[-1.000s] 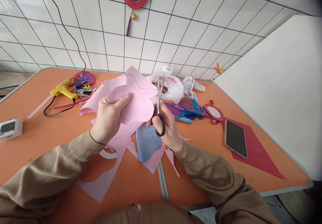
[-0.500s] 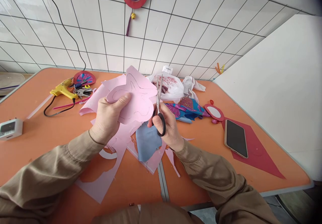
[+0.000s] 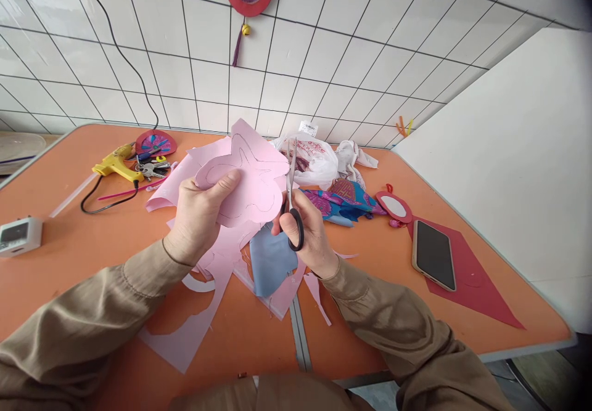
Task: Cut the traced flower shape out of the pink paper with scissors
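Note:
My left hand [image 3: 201, 214] pinches a piece of pink paper [image 3: 254, 186], thumb on its front face. The paper has a drawn curving outline, and its right and lower edges are cut in rounded lobes. In my right hand [image 3: 311, 229] are scissors [image 3: 291, 183] with black handles, blades pointing up at the paper's right edge. The blades look nearly closed. Below the hands lie pink paper scraps [image 3: 185, 337] and a light blue cloth piece [image 3: 272, 262].
A yellow glue gun [image 3: 115, 163], keys [image 3: 155, 167] and a white charger [image 3: 19, 236] lie left. Behind stands a white plastic bag [image 3: 319, 163]. To the right are patterned blue fabric [image 3: 358, 198], a small red-framed oval [image 3: 394, 206], and a phone [image 3: 433, 254] on red paper [image 3: 483, 294].
The scissor blades have come together at the paper's right edge; in the earlier frame they stood slightly apart. Both hands stay almost where they were.

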Available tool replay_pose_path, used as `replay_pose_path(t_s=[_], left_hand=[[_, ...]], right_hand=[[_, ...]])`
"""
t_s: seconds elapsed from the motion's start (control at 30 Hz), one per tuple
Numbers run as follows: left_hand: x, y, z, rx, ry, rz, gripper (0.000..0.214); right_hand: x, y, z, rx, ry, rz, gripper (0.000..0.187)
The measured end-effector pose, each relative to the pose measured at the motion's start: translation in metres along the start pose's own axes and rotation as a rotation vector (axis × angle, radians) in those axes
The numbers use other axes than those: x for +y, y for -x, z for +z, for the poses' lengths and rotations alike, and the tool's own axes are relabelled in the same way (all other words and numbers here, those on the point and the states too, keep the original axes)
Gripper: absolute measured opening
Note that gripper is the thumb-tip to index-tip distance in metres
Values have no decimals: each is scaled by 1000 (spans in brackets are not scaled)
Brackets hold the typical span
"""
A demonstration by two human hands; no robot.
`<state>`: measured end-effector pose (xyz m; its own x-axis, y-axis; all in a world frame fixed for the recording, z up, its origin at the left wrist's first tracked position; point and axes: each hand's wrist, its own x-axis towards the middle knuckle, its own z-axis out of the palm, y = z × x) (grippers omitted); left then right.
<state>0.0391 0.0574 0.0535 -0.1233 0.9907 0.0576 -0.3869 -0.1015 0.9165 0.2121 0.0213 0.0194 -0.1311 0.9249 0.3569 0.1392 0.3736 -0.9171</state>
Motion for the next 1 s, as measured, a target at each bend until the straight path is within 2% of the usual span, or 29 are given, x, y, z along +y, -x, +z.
replay_pose_path(t_s=[1.0], left_hand=[[-2, 2, 0, -24, 21, 28, 20]], right_hand=[[0, 0, 1, -5, 9, -23, 49]])
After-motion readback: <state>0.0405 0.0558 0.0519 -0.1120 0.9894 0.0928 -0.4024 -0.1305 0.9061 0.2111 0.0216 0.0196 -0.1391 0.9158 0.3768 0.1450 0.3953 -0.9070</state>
